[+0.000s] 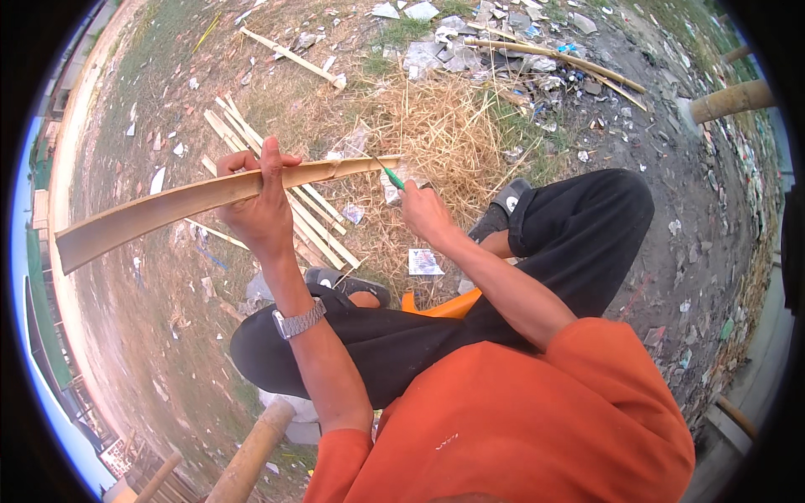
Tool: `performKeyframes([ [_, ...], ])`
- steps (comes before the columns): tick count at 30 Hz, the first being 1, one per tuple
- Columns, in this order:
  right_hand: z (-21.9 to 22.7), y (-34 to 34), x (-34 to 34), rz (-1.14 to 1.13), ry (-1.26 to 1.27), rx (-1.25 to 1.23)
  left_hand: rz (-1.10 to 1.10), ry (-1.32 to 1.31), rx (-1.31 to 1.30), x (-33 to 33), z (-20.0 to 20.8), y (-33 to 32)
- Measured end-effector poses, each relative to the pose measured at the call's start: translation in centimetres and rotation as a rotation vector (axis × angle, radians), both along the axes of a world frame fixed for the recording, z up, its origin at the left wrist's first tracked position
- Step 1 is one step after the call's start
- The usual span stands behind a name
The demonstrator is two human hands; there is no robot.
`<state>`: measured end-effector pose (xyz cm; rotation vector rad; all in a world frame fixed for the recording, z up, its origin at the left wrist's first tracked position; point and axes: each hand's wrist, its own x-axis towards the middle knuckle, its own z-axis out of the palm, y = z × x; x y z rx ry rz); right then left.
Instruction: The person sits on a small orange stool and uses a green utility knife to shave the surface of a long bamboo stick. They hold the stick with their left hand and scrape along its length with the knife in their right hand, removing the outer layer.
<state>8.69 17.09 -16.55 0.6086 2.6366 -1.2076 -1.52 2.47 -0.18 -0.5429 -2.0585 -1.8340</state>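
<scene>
My left hand (262, 201) is closed round a long split bamboo strip (168, 201), its thumb pointing up along the far side. The strip runs from the far left across to the middle, hollow side toward me, and narrows at its right end. In my right hand (425, 211) is a knife with a green handle (392, 178). Its thin blade lies at the strip's right end, seemingly touching it; the exact contact is too small to tell. Under the left hand, several pale split bamboo strips (314, 220) lie on the ground.
A heap of straw-like shavings (444, 126) spreads in front of my feet. Longer bamboo pieces (553, 57) lie on rubble at the far right. Thick bamboo poles stand at the right (734, 101) and lower left (256, 453). Something orange (444, 306) sits beneath my legs.
</scene>
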Motion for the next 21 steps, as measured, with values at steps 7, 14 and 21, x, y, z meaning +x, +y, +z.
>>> performKeyframes([
  [7,-4.0,-0.2,0.6,-0.065,-0.073,0.049,0.011,0.001,-0.007,0.5,0.2,0.8],
  [14,-4.4,-0.7,0.1,-0.117,-0.121,-0.037,0.019,0.039,-0.036,0.8,0.4,1.3],
  [21,-6.5,0.2,-1.9,-0.140,-0.196,-0.001,0.025,0.013,-0.038,0.4,-0.1,0.8],
])
